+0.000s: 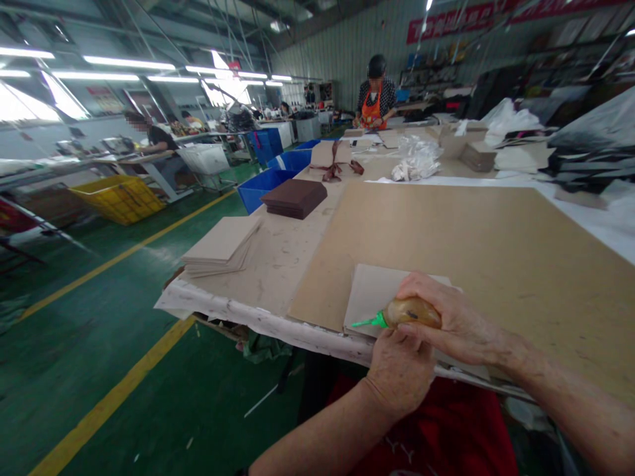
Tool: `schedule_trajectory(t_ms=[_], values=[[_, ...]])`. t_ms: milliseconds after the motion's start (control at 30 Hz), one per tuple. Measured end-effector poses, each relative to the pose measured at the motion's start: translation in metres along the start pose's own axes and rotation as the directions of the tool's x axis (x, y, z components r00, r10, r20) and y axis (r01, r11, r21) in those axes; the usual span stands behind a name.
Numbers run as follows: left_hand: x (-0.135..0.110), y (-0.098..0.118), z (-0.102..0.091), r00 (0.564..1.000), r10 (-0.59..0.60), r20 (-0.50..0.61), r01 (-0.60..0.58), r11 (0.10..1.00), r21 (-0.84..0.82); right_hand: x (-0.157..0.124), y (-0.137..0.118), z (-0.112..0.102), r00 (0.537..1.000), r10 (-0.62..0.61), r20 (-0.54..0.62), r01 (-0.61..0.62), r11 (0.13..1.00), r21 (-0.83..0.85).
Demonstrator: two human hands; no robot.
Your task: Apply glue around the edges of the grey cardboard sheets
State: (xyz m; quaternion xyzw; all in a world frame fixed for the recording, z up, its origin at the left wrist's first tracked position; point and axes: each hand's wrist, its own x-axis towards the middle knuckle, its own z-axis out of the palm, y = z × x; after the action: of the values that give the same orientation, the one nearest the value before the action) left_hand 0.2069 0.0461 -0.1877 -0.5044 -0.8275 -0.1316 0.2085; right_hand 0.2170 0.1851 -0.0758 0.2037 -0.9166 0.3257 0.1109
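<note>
My right hand is wrapped round a squeeze bottle with yellowish-brown contents and a green nozzle. The bottle lies nearly level, its nozzle pointing left over a pale beige sheet at the table's near edge. Right below it, my left hand is closed, close against the bottle and the right hand. Its fingertips are partly hidden, and I cannot make out what they grip. Under the sheet lies a large tan board.
To the left are a stack of beige sheets and a stack of dark brown pieces. Blue bins stand beside the table. Crumpled clear plastic lies farther back. A person in an orange apron stands at the far end.
</note>
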Motion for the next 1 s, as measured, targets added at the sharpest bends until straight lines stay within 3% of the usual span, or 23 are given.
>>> schedule_trajectory(t_ms=[200,400,800,1000], values=[[0.001,-0.002,-0.008,0.998,0.008,-0.057,-0.007,1.000,0.011,0.010,-0.001,-0.007,0.999,-0.033,0.036,0.035,0.998,-0.057],[0.006,-0.002,-0.016,0.997,-0.004,-0.080,0.003,1.000,-0.014,0.015,0.004,-0.011,1.000,0.031,0.004,-0.030,0.992,-0.124],[-0.001,0.000,-0.009,1.000,-0.011,0.027,0.012,0.999,-0.036,0.007,-0.003,-0.005,0.999,-0.005,0.054,0.006,0.999,-0.032],[0.001,0.001,-0.011,0.999,-0.032,-0.020,0.032,0.999,-0.017,0.007,0.001,-0.007,0.999,0.027,0.047,-0.026,1.000,-0.014]])
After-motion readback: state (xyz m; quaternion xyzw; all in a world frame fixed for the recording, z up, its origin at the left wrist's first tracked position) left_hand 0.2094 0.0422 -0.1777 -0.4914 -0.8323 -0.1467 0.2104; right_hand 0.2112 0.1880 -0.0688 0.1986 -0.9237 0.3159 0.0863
